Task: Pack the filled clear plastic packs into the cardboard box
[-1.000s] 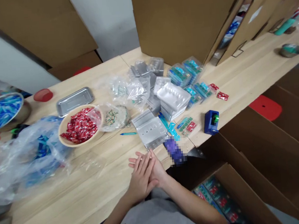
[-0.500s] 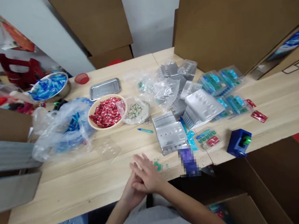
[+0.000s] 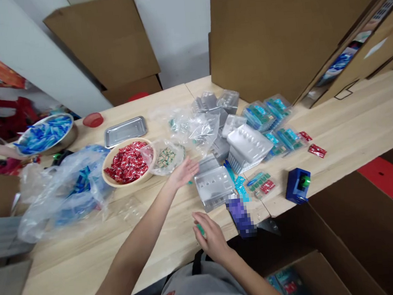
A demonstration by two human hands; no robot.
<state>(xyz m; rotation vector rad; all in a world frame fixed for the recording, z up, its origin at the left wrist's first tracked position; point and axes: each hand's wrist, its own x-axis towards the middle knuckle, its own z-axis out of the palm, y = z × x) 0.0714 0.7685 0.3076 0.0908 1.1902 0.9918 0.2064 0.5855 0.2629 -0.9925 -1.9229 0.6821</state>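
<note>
My left hand [image 3: 184, 172] reaches forward with its fingers stretched out. It hovers between a clear bag of small green-and-cream pieces [image 3: 166, 158] and a stack of clear plastic blister trays [image 3: 215, 185], holding nothing that I can see. The tip of a teal pen [image 3: 190, 182] shows just below it. Near the table's front edge my right hand [image 3: 211, 238] is curved, thumb and fingers apart. Small green bits [image 3: 200, 229] show in the gap; whether the fingers touch them is unclear. A filled tray [image 3: 260, 183] with a pen, green pieces and a red packet lies farther right.
A cream bowl of red packets [image 3: 105, 174], a grey metal tray [image 3: 125, 131] and a plastic bag of blue items [image 3: 66, 191] lie left. More trays [image 3: 249, 143] and filled packs [image 3: 259, 114] sit back right. A blue tape dispenser [image 3: 298, 187] stands near the front edge.
My hands, clasped together before, have come apart. The left went forward to the tray stack; the right moved slightly right over the green bits. The view has shifted right.
</note>
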